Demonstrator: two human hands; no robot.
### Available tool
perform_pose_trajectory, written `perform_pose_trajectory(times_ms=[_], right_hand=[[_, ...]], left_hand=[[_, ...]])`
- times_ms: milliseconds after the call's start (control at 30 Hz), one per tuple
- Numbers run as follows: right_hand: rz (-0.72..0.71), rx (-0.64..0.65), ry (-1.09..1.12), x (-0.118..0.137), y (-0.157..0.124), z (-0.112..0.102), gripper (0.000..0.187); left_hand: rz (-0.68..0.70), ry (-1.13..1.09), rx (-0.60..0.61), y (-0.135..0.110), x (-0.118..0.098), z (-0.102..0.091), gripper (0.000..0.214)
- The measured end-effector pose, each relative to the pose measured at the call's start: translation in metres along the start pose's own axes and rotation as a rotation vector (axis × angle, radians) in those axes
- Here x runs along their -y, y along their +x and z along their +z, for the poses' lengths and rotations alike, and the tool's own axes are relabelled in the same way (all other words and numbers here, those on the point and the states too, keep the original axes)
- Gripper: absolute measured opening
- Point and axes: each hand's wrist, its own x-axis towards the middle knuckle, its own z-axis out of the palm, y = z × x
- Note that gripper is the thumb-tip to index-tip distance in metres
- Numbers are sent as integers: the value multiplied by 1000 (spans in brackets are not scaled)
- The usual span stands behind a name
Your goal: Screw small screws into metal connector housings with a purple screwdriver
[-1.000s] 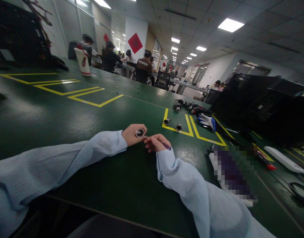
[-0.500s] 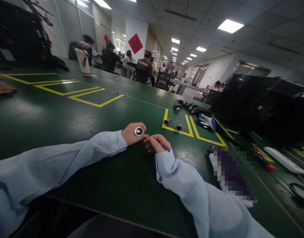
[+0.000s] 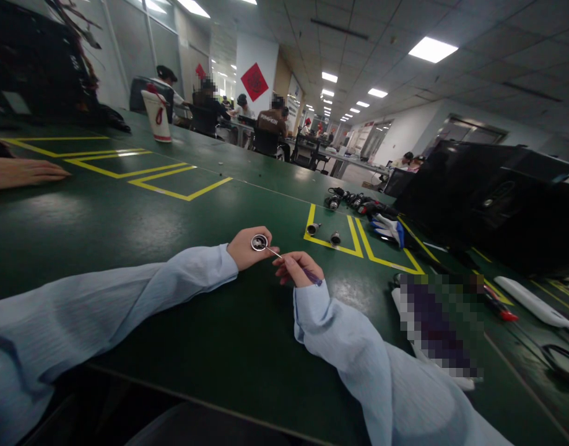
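My left hand [image 3: 247,249] is closed around a small round metal part [image 3: 259,242] with a silver rim, its open end facing me. My right hand [image 3: 296,267] pinches a thin tool with a purple handle [image 3: 311,276]; its fine metal tip reaches into the part's opening. Both forearms in light blue sleeves rest on the dark green table [image 3: 182,217]. Two similar small metal parts [image 3: 312,228] [image 3: 335,238] lie inside a yellow-taped box just beyond my hands.
A heap of small parts and a white-and-blue glove [image 3: 387,227] lie at the right, beside black cases [image 3: 488,198]. Another person's hand [image 3: 24,173] rests on the table at far left. A paper cup [image 3: 156,116] stands far back. People sit beyond.
Another person's hand has slid further onto the table at the far left. My hands with the part and tool have shifted slightly up and away.
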Motion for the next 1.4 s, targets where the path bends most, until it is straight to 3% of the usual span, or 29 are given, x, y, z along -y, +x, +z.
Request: perform_pose_trajectory(times_ms=[433,600,767,867,1000,1133,1300,1400], right_hand=[[7,57,1,7,-3,-2,19],[-38,-20,-29,13,-6,-1,21],[-39,-129,-148,2,-1,0,30],[-78,-158,-280,-6,2,1,26],[-193,-120,-374,-16,3,3,26],[-177,-50,-500,-23,6,2,35],[-193,-99,-608,-23,8,-1,27],[-221,-158,-631,-20,10,-3,23]], left_hand=[[1,-4,-18,1,1,-2,25],[8,37,-6,-1,1,-2,27],[92,132,99,-2,1,1,24],[164,151,184,-3,2,3,22],[241,112,270,-5,3,8,39],[264,91,300,-9,2,12,63],[218,110,320,-10,-1,12,63],[258,130,294,-9,0,11,56]])
